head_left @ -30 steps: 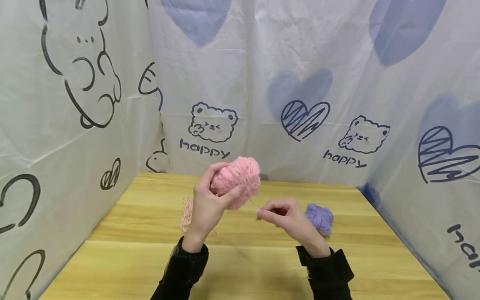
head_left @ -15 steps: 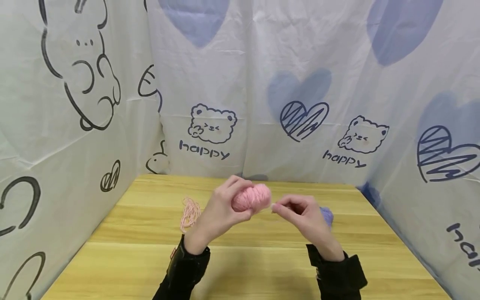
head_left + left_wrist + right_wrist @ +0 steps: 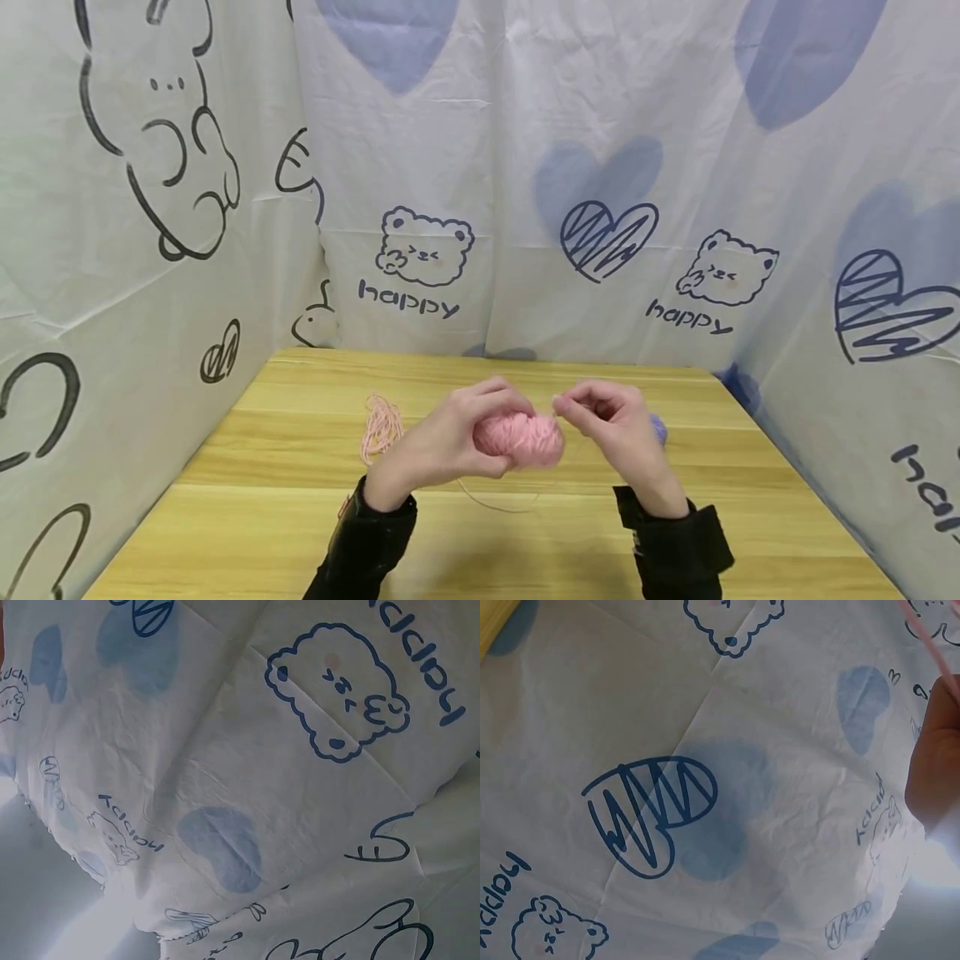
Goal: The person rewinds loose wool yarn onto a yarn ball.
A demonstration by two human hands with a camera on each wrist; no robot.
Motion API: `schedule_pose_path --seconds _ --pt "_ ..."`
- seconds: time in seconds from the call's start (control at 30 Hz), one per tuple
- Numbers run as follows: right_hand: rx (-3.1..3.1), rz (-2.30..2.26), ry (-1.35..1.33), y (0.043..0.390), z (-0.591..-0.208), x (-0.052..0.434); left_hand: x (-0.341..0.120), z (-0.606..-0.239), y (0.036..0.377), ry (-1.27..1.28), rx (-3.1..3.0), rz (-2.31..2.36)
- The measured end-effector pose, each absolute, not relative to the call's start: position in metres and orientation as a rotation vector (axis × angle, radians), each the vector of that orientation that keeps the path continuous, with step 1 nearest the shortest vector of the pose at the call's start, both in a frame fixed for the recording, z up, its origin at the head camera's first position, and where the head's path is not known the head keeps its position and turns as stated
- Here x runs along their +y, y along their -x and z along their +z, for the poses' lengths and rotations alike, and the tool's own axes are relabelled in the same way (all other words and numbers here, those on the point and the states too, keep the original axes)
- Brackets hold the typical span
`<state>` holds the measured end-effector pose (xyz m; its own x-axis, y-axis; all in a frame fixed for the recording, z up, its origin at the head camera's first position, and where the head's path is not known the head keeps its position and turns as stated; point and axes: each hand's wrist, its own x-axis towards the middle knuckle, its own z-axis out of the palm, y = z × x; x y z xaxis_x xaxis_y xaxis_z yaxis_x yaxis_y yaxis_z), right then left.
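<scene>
Gripping: the left hand (image 3: 450, 429) is curled round the pink yarn ball (image 3: 528, 439), thumb along the lower side and fingers over the top, spread about as wide as the ball is thick.
Pink yarn ball: held above the table (image 3: 300, 533), its free end pointing towards the right hand (image 3: 618, 425).
Right hand: thumb and forefinger meet at the tips, pinching a pink strand (image 3: 928, 643) just beside the ball; in the right wrist view the strand crosses to the hand at the picture's edge.
Trailing strand: a thin curved length (image 3: 495, 507) shows below the ball; whether it hangs or touches the wood, I cannot tell.
Loose pale pink yarn: a looped bundle (image 3: 382, 427) lies on the table beyond the left wrist, partly covered by it.
Purple yarn: a ball (image 3: 659, 429) behind the right hand, mostly hidden.
Sleeves: black, a left cuff (image 3: 386, 504) and a right cuff (image 3: 675, 529) round the wrists.
Cloth: white sheeting (image 3: 510, 158) round the table, printed with blue hearts, bear faces and "happy".
</scene>
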<state>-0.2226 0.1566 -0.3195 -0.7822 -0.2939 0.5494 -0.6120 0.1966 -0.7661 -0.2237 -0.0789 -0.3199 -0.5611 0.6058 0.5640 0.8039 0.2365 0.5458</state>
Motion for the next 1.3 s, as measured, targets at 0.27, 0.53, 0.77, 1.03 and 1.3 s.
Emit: schedule_pose_path --seconds 0.27,0.53,0.77,1.03,1.3 --pt "-2.118 1.790 -0.938 0.230 -0.329 0.146 -0.083 -0.317 0.223 1.519 -2.107 -1.469" --pt "-2.046 2.017 -0.944 0.236 -0.339 0.129 -0.087 -0.316 0.220 1.331 -1.847 -1.948" --pt "-2.133 2.076 -0.964 0.239 -0.345 0.119 -0.084 -0.312 0.217 0.959 -1.715 -2.112" --pt "-2.100 2.102 -1.038 0.242 -0.347 0.119 -0.078 -0.310 0.217 0.922 -1.669 -2.100" --pt "-2.188 2.020 -1.026 0.240 -0.344 0.121 -0.078 -0.312 0.218 0.765 -1.700 -1.967"
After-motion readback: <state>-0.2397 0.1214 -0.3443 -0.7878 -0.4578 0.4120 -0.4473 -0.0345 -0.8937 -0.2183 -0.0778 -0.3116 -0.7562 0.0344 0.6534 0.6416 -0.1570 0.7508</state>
